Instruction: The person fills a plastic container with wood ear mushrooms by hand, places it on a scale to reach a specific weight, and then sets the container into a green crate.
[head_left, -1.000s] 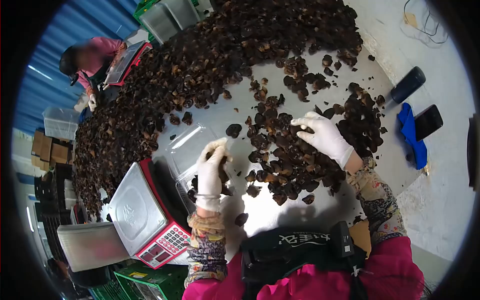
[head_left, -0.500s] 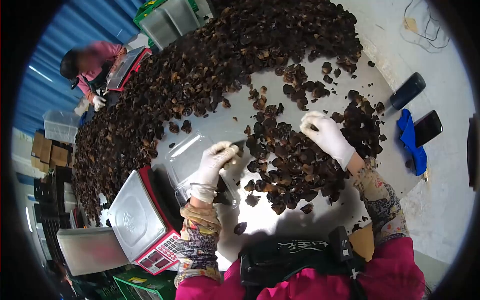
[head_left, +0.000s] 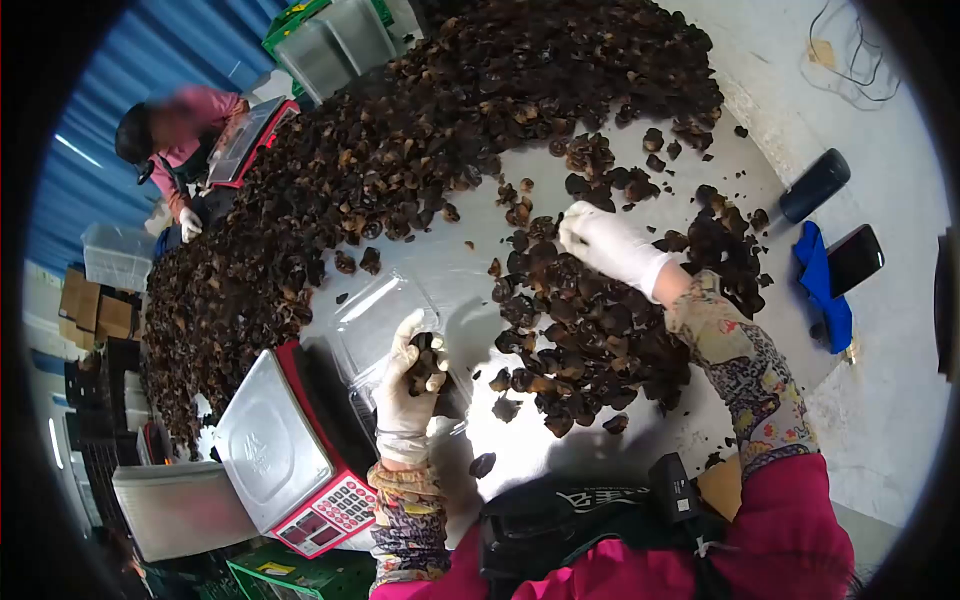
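Note:
My gloved left hand (head_left: 404,398) is turned palm up, its fingers curled round a few dark wood ear mushrooms (head_left: 423,362). It is above a clear plastic box (head_left: 372,318), which it partly hides. My gloved right hand (head_left: 612,245) is at the upper edge of a smaller heap of wood ear mushrooms (head_left: 590,330). Its fingers are bent together and pointing left; what they pinch, if anything, is hidden. Behind lies a much larger mushroom pile (head_left: 400,140).
A red-and-silver scale (head_left: 275,440) stands at left, near a green crate (head_left: 300,572). A dark bottle (head_left: 815,185), a blue cloth (head_left: 822,290) and a phone (head_left: 857,260) lie at right. Across the pile, a person (head_left: 185,140) works beside another scale (head_left: 250,140).
My left hand has turned palm up, showing the mushrooms in it. My right hand has moved left over the smaller heap. The other person's hand has shifted slightly down.

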